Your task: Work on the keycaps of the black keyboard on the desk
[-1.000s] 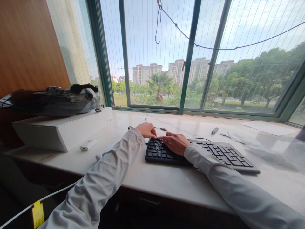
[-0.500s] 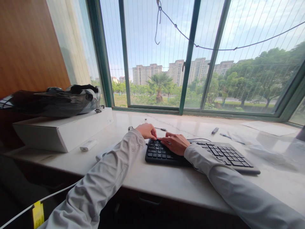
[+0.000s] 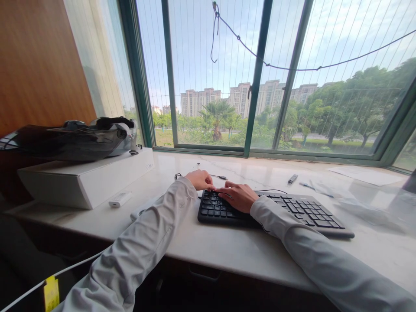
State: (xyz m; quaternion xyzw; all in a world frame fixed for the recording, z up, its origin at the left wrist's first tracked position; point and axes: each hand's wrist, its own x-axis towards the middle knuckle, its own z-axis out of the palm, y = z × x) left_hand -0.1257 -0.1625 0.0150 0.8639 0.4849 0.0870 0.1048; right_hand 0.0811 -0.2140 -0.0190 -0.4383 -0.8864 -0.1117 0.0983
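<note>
A black keyboard [image 3: 305, 207] lies on the white marble-look counter. Over its upper left keys, my left hand [image 3: 199, 179] is bent down with thumb and fingertips pinched together. Whatever is between them, if anything, is too small to make out. My right hand [image 3: 239, 196] rests across the left half of the keyboard, its fingers stretched and somewhat apart. Its index fingertip reaches close to the left fingertips; whether they touch, I cannot tell. Several keys under the right hand are hidden. Behind my hands lies a thin black cable with a plug [image 3: 222, 177].
At left, a white box [image 3: 87, 175] carries a dark visor-like item [image 3: 74, 141]. A small white device [image 3: 120, 199] lies before it. To the right are a small key-like tool [image 3: 293, 178], a thin blue tool [image 3: 307, 186], clear plastic bags [image 3: 367, 210] and paper [image 3: 365, 174]. A window stands behind.
Both hands stay at nearly the same place on the keyboard. Only the left fingertips shift very slightly; the view also moves a little.
</note>
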